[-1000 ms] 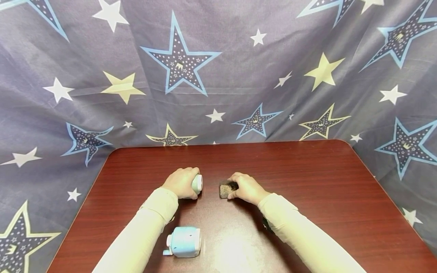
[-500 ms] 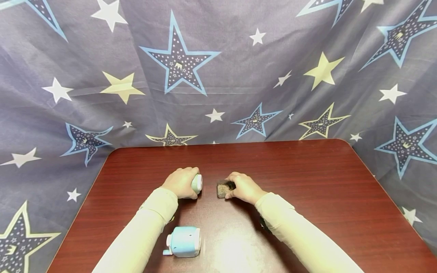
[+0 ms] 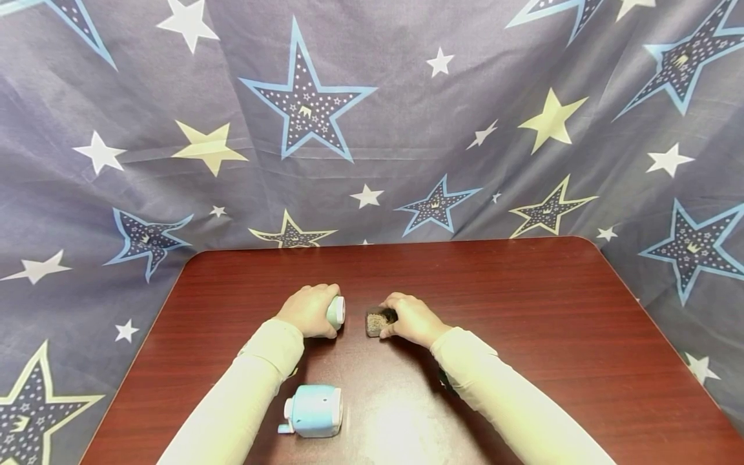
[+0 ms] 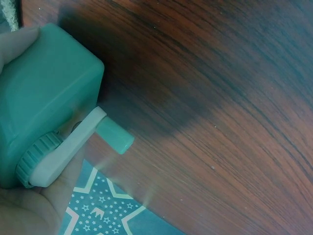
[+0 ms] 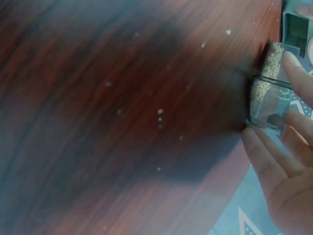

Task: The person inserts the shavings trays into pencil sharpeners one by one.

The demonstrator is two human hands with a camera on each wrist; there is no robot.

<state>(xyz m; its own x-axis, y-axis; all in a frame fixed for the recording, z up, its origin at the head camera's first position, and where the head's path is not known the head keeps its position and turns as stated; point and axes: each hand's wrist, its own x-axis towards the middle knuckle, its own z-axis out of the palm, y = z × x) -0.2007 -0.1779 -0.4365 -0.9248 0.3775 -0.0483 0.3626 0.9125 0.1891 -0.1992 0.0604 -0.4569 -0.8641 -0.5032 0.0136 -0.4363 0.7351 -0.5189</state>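
In the head view my left hand [image 3: 307,311] grips a green crank pencil sharpener [image 3: 334,312], lying on its side on the table. Its body [image 4: 51,83] and white crank arm [image 4: 68,149] fill the left of the left wrist view. My right hand [image 3: 414,320] holds a small clear shavings drawer [image 3: 376,322] between thumb and fingers, a short gap to the right of the sharpener. Pale shavings [image 5: 266,78] lie along the drawer in the right wrist view. The sharpener's dark opening [image 5: 296,30] faces the drawer there.
A light blue crank pencil sharpener [image 3: 316,411] lies nearer the front, beside the left forearm. Pale crumbs [image 5: 160,111] are scattered on the reddish-brown table [image 3: 523,297]. A grey star-patterned cloth [image 3: 372,116] hangs behind the table's far edge.
My right hand has moved slightly left with the shavings drawer, narrowing the gap to the green sharpener. The left hand and the blue sharpener have stayed in place.
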